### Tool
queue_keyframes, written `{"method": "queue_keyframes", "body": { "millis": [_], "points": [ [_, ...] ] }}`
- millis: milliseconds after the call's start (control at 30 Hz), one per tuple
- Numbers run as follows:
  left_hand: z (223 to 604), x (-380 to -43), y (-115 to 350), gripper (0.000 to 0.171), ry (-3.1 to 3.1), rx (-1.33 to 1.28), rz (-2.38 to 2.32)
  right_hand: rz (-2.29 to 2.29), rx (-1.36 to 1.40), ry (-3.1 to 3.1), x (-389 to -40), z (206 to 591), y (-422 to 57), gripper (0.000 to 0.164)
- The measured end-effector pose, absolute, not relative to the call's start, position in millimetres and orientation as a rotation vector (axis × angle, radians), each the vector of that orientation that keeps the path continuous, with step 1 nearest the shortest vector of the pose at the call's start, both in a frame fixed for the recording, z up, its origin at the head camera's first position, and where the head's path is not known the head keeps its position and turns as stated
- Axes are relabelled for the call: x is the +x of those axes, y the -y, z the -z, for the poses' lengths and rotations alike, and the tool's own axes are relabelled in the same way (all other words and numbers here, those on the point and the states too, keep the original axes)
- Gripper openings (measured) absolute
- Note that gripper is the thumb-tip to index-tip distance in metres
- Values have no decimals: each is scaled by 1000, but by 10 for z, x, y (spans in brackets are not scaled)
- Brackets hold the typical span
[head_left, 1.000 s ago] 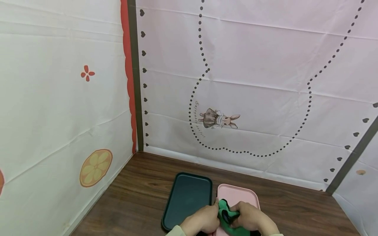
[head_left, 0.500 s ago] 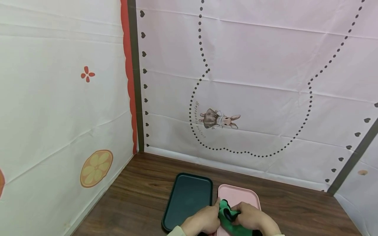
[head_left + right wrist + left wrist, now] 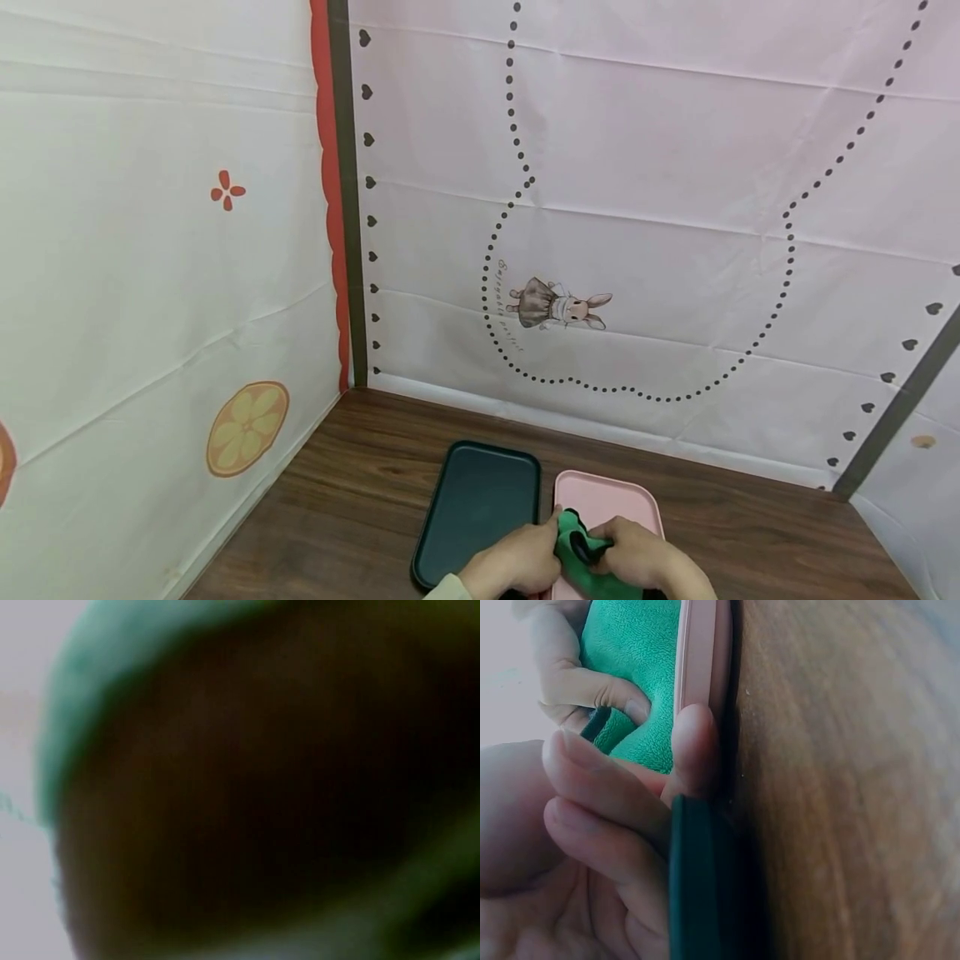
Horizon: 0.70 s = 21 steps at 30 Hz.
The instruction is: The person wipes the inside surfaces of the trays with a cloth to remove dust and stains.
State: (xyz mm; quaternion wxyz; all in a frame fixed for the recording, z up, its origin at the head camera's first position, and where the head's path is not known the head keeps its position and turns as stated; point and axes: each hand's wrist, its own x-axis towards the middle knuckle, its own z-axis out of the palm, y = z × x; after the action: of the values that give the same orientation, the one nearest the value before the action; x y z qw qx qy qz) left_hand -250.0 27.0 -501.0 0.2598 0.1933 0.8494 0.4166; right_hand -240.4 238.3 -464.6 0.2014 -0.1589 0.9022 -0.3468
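A pink tray (image 3: 592, 492) lies on the table, with a dark green tray (image 3: 480, 508) close along its left side. Over the pink tray my right hand (image 3: 637, 554) pinches a bunched green cloth (image 3: 588, 579) with black edging; the left wrist view shows its fuzzy weave and the thumb or finger pressing into it. My left hand (image 3: 521, 560) grips the left rim of the pink tray, its fingers (image 3: 607, 780) curled and one fingertip laid against the rim (image 3: 697, 656), right beside the cloth. The right wrist view is blurred and dark, with green at its upper left.
The brown wooden table (image 3: 330, 508) reaches to a pale printed curtain (image 3: 675, 167) at the back and another curtain (image 3: 150, 292) at the left. A grey post (image 3: 900, 400) stands at the right back corner. The green tray edge (image 3: 694, 877) runs beside the left hand.
Hardly anything differs: the head view has tilted by a small amount. Both hands keep their places, the right on the green cloth and the left at the pink tray's rim.
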Motion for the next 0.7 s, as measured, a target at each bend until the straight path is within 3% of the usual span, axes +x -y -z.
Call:
{"method": "queue_keyframes", "body": {
  "millis": [400, 700],
  "points": [
    [4985, -2516, -268, 69, -2292, 553, -1114, 994, -470, -2485, -2389, 4658, -2409, 14],
    [5026, -2529, -262, 66, -2269, 554, -1131, 1053, -528, -2400, -2378, 4722, -2489, 19]
  ]
}}
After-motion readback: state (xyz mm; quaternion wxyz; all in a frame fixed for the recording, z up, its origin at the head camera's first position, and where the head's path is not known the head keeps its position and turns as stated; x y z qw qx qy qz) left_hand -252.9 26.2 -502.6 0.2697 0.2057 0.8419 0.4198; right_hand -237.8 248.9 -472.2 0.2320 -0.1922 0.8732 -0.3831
